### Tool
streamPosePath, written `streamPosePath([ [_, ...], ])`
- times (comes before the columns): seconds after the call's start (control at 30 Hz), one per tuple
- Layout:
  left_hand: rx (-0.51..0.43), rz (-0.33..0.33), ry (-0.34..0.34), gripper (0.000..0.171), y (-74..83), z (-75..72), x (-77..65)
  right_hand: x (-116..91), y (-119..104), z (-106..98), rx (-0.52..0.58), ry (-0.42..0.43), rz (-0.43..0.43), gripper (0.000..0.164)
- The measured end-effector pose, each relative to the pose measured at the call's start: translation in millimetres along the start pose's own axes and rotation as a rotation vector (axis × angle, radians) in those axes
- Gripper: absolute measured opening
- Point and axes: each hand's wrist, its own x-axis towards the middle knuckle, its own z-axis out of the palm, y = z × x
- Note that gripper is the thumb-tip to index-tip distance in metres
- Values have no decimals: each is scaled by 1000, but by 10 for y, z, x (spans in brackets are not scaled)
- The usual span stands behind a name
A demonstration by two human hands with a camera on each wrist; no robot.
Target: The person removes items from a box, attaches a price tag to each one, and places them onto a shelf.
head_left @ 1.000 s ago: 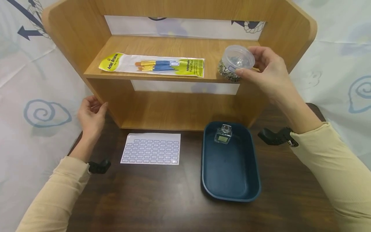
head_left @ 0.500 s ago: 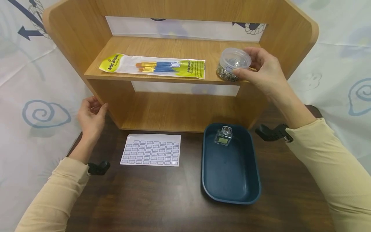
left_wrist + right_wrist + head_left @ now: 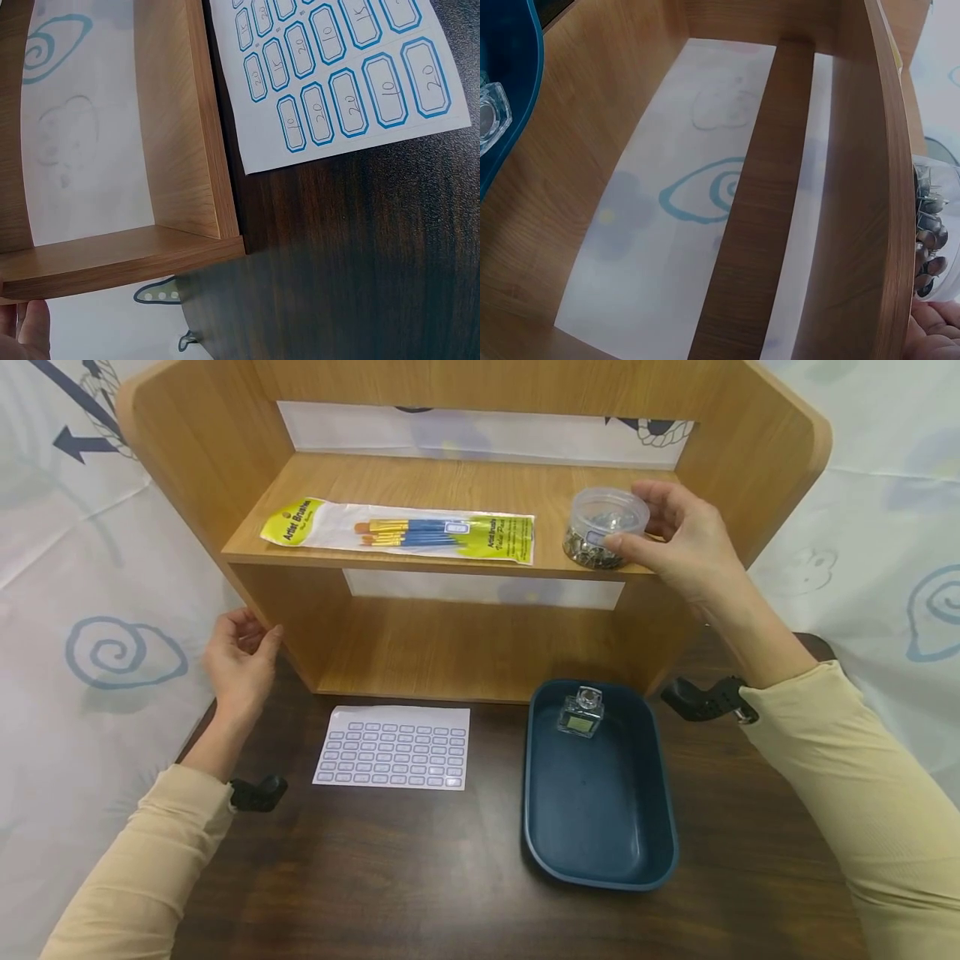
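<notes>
My right hand (image 3: 686, 539) grips a clear round jar (image 3: 606, 527) of metal thumbtacks, thumb at its front and fingers at its far right side. The jar stands upright at the right end of the upper board of a wooden shelf (image 3: 480, 485), with a small blue-framed label on it. In the right wrist view the thumbtacks (image 3: 930, 232) show through the jar wall, just past the board's edge. My left hand (image 3: 240, 660) rests against the outside of the shelf's left side panel, fingers loosely bent; only fingertips (image 3: 34, 326) show in the left wrist view.
A packet of artist brushes (image 3: 405, 532), also labelled, lies on the upper board's left. On the dark table are a sheet of handwritten labels (image 3: 393, 747) and a blue tray (image 3: 592, 877) containing a small glass bottle (image 3: 581, 714).
The jar has come down from a tilted position to stand upright on the board, my right hand lowering with it. In the last half second little has moved. My left hand stays put.
</notes>
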Motion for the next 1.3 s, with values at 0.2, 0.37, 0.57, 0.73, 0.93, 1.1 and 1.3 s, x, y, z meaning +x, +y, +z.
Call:
streamPosePath([
  [0.2,7,16,8,23,9,-16,13,8,-2,5,33,-8,3,65],
  [0.37,10,22,-11,24,28,63,13,-44,15,-56,27,-5,17,67],
  [0.57,8,29,-65,26,59,177,20,-109,59,-150,8,1,24,70],
  [0.73,6,28,-44,23,55,148,20,-90,55,-129,-19,-16,6,72],
  [0.93,22,29,-27,24,46,82,6,-79,31,-90,-60,-19,-3,73],
  [1.1,18,20,-21,22,28,33,3,-97,16,-79,-66,0,-39,72],
  [1.3,9,12,-11,22,13,-29,-3,-150,-21,-68,-78,40,-85,68],
])
